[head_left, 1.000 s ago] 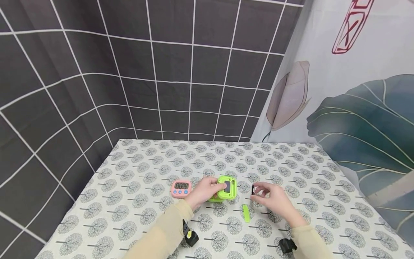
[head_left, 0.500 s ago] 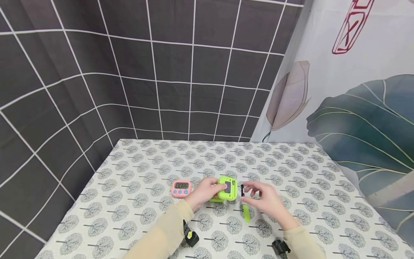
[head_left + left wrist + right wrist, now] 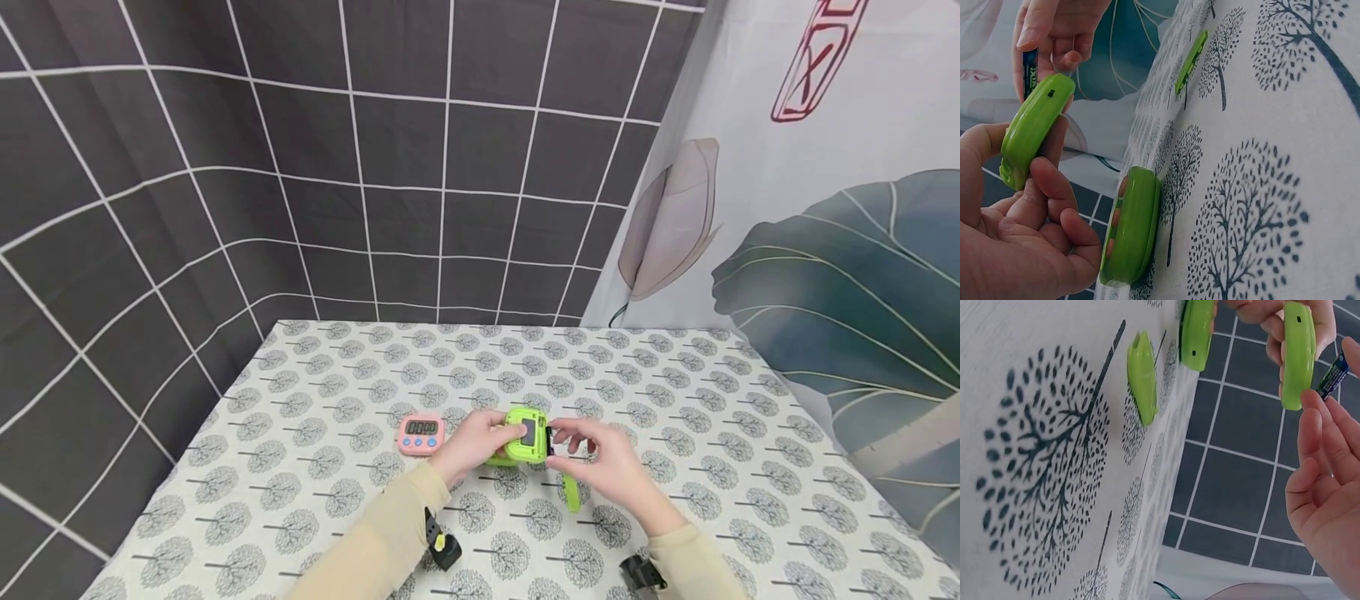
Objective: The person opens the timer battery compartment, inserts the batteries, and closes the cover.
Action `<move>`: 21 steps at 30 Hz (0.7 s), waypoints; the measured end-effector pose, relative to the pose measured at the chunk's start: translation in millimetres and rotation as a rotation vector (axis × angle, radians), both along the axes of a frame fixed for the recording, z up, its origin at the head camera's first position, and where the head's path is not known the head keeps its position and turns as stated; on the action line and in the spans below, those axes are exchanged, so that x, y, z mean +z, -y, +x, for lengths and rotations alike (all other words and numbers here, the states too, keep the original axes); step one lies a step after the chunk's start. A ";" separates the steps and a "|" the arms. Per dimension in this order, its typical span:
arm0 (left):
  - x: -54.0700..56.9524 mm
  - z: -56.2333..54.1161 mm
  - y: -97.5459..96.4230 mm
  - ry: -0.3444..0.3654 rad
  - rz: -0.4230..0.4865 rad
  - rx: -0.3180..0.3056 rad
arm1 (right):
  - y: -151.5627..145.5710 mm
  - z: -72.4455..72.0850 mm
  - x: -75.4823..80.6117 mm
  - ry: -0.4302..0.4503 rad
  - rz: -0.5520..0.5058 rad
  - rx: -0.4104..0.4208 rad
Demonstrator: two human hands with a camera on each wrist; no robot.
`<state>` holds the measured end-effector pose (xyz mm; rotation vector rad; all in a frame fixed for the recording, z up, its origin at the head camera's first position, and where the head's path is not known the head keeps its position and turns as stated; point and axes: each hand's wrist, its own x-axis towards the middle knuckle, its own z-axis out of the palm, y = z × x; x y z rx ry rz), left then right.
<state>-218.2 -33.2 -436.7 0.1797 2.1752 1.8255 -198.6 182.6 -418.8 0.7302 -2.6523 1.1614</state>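
Observation:
My left hand (image 3: 472, 446) grips a lime-green digital timer (image 3: 534, 454), its back turned up with the battery slot showing and the thumb on a dark grey patch. Thumb and fingers of my right hand (image 3: 611, 468) pinch a small dark battery (image 3: 1333, 376) by its ends. In the head view the battery is right at the timer's right edge. The left wrist view has the battery (image 3: 1030, 72) partly behind the timer (image 3: 1038, 125). Below the right hand lies a narrow green battery cover (image 3: 572, 493).
A second green timer (image 3: 1132, 231) rests on the cloth under the left hand. To the left lies a pink timer (image 3: 421, 435) with blue buttons and a lit-up zero display. The tree-print tablecloth (image 3: 337, 500) ends at a dark grid curtain (image 3: 397, 225) behind.
My right hand has moved left with the battery, from beyond the cover up to the green timer's edge. The left hand and its timer have stayed in place.

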 end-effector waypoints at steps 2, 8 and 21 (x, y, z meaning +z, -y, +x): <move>0.8 0.0 0.4 -0.001 -0.008 0.004 | 1.6 0.1 0.2 -0.012 0.000 0.010; 2.0 0.6 1.8 -0.007 -0.035 0.011 | 6.3 1.4 -0.6 -0.033 0.017 0.022; 3.9 1.5 1.9 -0.024 -0.035 0.003 | 10.0 1.8 -4.9 -0.178 0.035 0.058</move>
